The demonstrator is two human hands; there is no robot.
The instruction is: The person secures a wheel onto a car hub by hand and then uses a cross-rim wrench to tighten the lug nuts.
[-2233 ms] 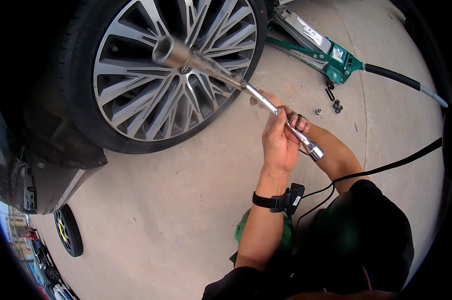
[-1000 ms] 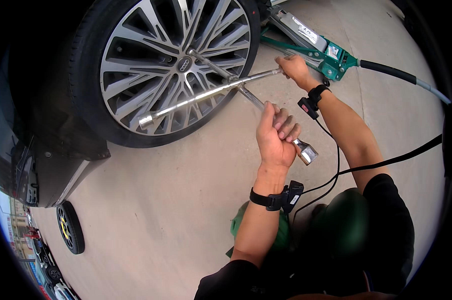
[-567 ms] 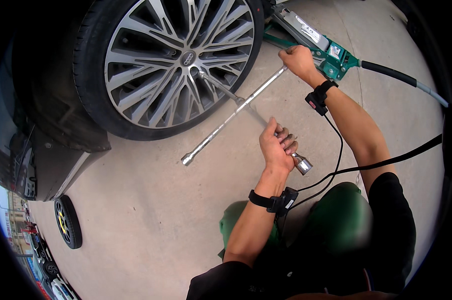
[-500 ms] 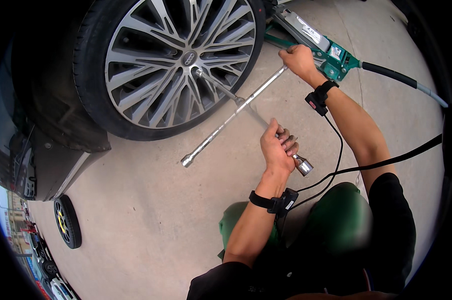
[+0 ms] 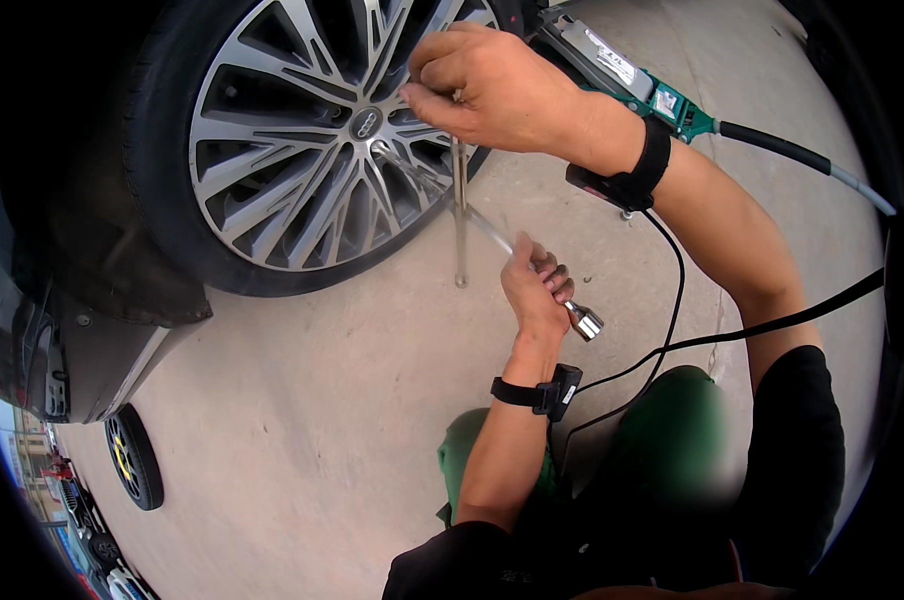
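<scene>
A chrome four-way lug wrench (image 5: 461,215) reaches from the multi-spoke wheel (image 5: 272,131), its far socket set by the hub among the spokes. My left hand (image 5: 534,290) wraps round the wrench's near shaft, just behind the bright socket at that end. Up by the wheel, my right hand (image 5: 492,90) curls its fingers about the upper end of the cross arm. That arm now stands nearly upright in view and is blurred. My right hand covers part of the rim and tyre.
A green floor jack (image 5: 672,105) with a long black-sleeved handle (image 5: 777,145) stands beyond my right arm. Dark car bodywork (image 5: 122,345) is at the left. A small wheel with yellow on it (image 5: 135,458) stands on the concrete floor (image 5: 302,400). Black cables (image 5: 672,270) run from my wrist straps.
The wrench has turned, its cross arm swinging from slanted to nearly upright. My right hand has moved left and up with the arm's end. My left hand has shifted slightly left.
</scene>
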